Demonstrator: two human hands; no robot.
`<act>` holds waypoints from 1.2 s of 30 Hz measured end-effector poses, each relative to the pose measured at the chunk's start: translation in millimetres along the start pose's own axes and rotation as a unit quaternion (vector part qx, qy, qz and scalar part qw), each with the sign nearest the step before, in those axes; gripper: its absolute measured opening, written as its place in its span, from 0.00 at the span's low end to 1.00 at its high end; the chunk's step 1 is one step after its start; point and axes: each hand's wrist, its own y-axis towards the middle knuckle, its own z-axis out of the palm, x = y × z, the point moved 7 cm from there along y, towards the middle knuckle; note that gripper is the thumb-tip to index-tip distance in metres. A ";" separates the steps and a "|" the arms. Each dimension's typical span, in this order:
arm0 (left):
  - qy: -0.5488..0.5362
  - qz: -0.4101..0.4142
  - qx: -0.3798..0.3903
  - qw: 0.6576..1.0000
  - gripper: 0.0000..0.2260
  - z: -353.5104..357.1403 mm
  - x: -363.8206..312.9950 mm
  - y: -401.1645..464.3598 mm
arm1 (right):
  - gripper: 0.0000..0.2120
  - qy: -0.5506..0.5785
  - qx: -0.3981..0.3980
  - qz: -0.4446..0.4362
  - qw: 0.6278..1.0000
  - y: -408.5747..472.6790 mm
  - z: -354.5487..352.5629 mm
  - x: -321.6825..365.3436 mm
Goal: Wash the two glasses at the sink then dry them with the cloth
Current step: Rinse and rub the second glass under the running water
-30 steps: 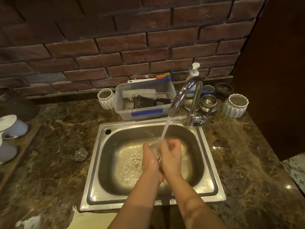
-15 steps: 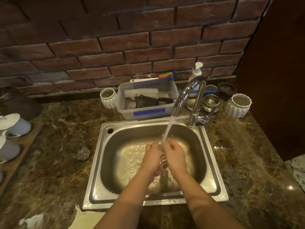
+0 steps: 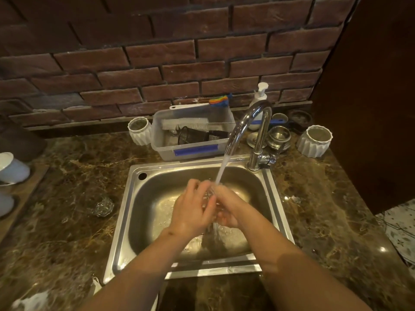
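Red brick backs a brown marble desk (image 3: 67,221) with a steel sink (image 3: 139,221) set into it. Water runs from the chrome tap (image 3: 253,122) in a thin stream onto a clear glass (image 3: 208,196) that I hold over the basin between both hands. My left hand (image 3: 190,212) wraps the glass from the left, its fingers (image 3: 197,187) curled round the wall near the rim. My right hand (image 3: 226,209) cups it from the right and below, fingers curled under it, so the glass is clamped between the two palms and mostly hidden. A second glass (image 3: 103,206) stands on the desk just left of the sink, apart from my hands. At the near edge of the desk, left of my left forearm, lies a pale cloth (image 3: 96,288), only partly in view. Behind the sink sits a clear plastic tub (image 3: 193,151) holding a white bottle brush (image 3: 184,123). A white ribbed pot (image 3: 139,130) stands to the tub's left and another (image 3: 314,140) right of the tap. A white soap pump (image 3: 260,95) stands against the wall behind the tap.
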 end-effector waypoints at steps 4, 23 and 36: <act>-0.231 -0.274 -0.042 0.932 0.15 1.5 27.6 -4.3 | 0.20 -0.049 -0.093 -0.118 0.987 -4.1 8.3 12.0; -0.387 -0.326 -0.074 0.859 0.10 14.3 7.9 -14.6 | 0.11 -0.109 -0.041 -0.276 0.954 -26.7 4.0 26.6; -0.030 -0.166 -0.032 0.985 0.12 17.1 -2.8 -26.9 | 0.14 -0.106 -0.123 -0.036 0.986 3.0 -19.4 -12.9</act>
